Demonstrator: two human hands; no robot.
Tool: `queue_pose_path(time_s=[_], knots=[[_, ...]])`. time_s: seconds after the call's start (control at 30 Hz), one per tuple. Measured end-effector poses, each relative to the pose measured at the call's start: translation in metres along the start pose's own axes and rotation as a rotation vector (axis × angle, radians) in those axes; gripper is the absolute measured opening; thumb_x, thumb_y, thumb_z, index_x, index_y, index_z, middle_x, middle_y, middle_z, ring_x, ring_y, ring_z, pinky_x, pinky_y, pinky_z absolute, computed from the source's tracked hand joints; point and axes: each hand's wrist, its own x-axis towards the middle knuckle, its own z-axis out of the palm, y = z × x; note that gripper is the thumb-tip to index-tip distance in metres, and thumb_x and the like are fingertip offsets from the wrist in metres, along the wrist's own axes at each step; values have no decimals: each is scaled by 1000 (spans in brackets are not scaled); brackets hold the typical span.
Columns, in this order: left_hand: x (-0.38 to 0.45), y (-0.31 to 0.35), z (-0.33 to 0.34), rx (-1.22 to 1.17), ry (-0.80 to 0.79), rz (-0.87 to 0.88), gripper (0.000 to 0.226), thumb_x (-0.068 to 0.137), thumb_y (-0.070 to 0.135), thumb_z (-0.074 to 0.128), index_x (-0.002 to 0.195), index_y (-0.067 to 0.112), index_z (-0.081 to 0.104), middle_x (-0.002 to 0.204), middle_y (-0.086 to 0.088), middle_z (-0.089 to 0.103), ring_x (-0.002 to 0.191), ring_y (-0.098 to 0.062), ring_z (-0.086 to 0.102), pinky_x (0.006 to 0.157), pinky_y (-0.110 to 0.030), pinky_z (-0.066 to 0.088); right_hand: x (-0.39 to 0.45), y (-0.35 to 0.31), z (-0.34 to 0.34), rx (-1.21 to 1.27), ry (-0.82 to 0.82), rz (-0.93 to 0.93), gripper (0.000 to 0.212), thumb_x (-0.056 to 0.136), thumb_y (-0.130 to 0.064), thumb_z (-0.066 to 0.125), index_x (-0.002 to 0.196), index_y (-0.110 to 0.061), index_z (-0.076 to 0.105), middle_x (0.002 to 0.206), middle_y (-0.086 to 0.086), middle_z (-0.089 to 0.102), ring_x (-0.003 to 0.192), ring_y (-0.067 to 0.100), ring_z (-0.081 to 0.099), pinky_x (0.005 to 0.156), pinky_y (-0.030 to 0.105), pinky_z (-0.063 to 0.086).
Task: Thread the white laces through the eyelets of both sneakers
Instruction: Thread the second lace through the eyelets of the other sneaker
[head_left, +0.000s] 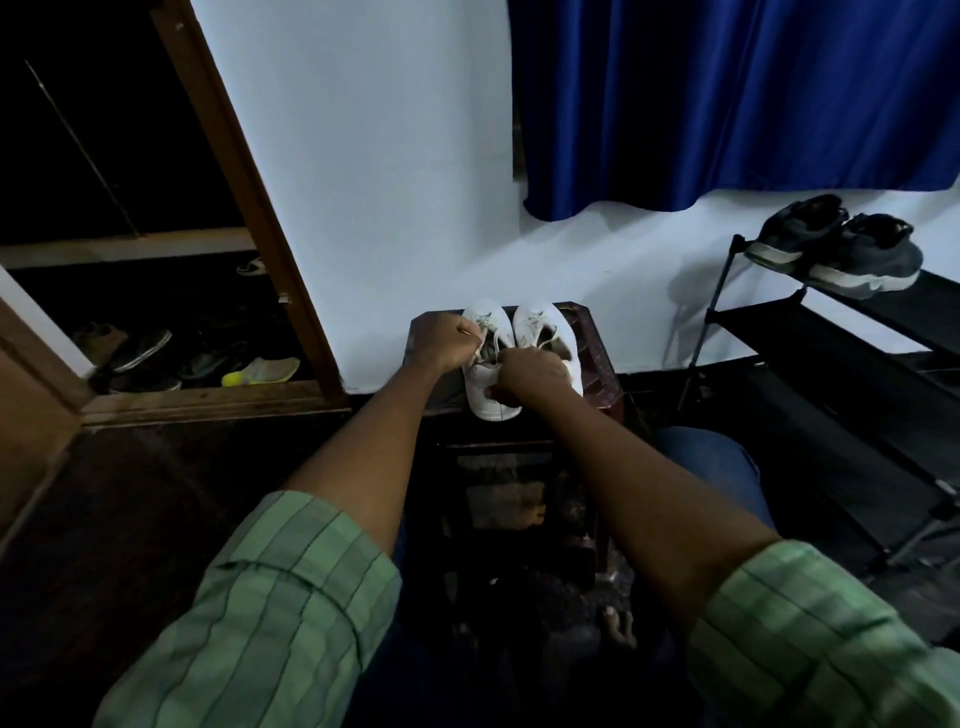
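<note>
Two white sneakers stand side by side on a dark stool (597, 358), toes towards the wall. My left hand (441, 343) is closed on a white lace (480, 338) at the left side of the left sneaker (485, 400). My right hand (530, 376) grips the other lace end over that sneaker's opening, near its heel. The right sneaker (540, 325) lies just beyond my right hand, with laces showing near its toe. Both sleeves are green check, rolled up.
A black shoe rack (831, 332) stands at the right with a pair of dark sneakers (841, 249) on top. A blue curtain (727, 104) hangs above. An open wooden doorway (249, 208) at the left shows several shoes on the floor.
</note>
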Motion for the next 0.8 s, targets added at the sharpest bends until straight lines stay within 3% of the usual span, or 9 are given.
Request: queue_pose_path(time_s=[0.1, 0.17, 0.23, 0.37, 0.43, 0.5, 0.53, 0.67, 0.8], knots=[[-18, 9, -4, -49, -6, -66, 37, 81, 46, 63, 94, 17, 83, 107, -5, 79, 100, -22, 71, 92, -34, 58, -4, 5, 0, 117, 54, -12, 46, 84, -42, 74, 123, -18, 67, 122, 11, 69, 116, 32, 65, 86, 37, 52], [-23, 6, -1, -156, -66, -133, 37, 88, 42, 65, 83, 7, 78, 86, -15, 75, 82, -23, 66, 78, -31, 53, -9, 9, 3, 180, 142, -10, 38, 80, -36, 77, 113, -18, 71, 114, 11, 72, 109, 33, 68, 83, 36, 54], [-32, 11, 0, -192, -70, -140, 34, 84, 44, 64, 73, 13, 70, 70, -6, 63, 77, -20, 57, 73, -31, 46, -13, 15, 6, 212, 226, -10, 31, 79, -28, 76, 108, -18, 73, 108, 12, 74, 105, 34, 69, 80, 35, 55], [-56, 45, -6, -265, -147, -49, 25, 108, 32, 55, 98, 14, 69, 80, 8, 63, 74, -4, 56, 62, -9, 45, -21, 26, -8, 237, 362, -22, 29, 80, -29, 75, 106, -17, 74, 106, 14, 74, 103, 36, 69, 78, 35, 53], [-57, 66, -6, -341, -161, -54, 32, 109, 36, 51, 108, 11, 70, 96, 3, 69, 84, -6, 64, 78, -10, 52, -22, 36, -21, 219, 416, -7, 27, 83, -30, 74, 106, -16, 74, 105, 13, 75, 102, 35, 69, 75, 32, 49], [-50, 83, -1, -452, -221, -82, 40, 111, 45, 43, 113, 13, 69, 114, -5, 72, 106, -20, 69, 103, -36, 54, -22, 48, -35, 210, 460, 13, 27, 84, -31, 74, 106, -16, 74, 105, 13, 75, 102, 35, 69, 74, 32, 48], [-41, 91, 6, -496, -231, -90, 46, 111, 48, 39, 114, 14, 69, 119, -8, 73, 112, -25, 69, 106, -45, 53, -22, 58, -43, 210, 482, 23, 27, 84, -31, 74, 106, -16, 74, 105, 14, 74, 101, 36, 69, 74, 33, 49], [-31, 129, 43, -589, -268, -176, 61, 107, 59, 34, 130, 15, 68, 128, -8, 71, 117, -27, 67, 107, -46, 52, -26, 102, -70, 217, 545, 50, 29, 83, -30, 79, 108, -16, 74, 102, 15, 74, 99, 37, 67, 75, 37, 53], [-39, 192, 89, -574, -329, -60, 54, 109, 51, 37, 125, 11, 71, 120, -9, 75, 108, -24, 70, 102, -42, 56, -32, 160, -91, 207, 615, 115, 25, 83, -30, 79, 102, -15, 74, 102, 14, 73, 98, 36, 67, 71, 37, 50]])
